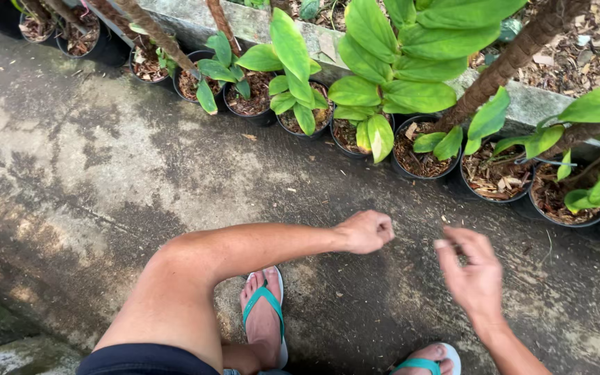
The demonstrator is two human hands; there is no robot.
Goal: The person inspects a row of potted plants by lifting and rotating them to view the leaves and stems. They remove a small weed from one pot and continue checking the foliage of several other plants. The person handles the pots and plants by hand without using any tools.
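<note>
Green broad-leafed plants in round black plastic pots line the wall at twelve o'clock; left hand fisted, empty-looking; right hand loosely spread, blurred.

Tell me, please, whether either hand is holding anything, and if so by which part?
It cannot be told for the left hand: it is closed in a fist, with nothing visible in it. The right hand is open and blurred, and appears to hold nothing.
</note>
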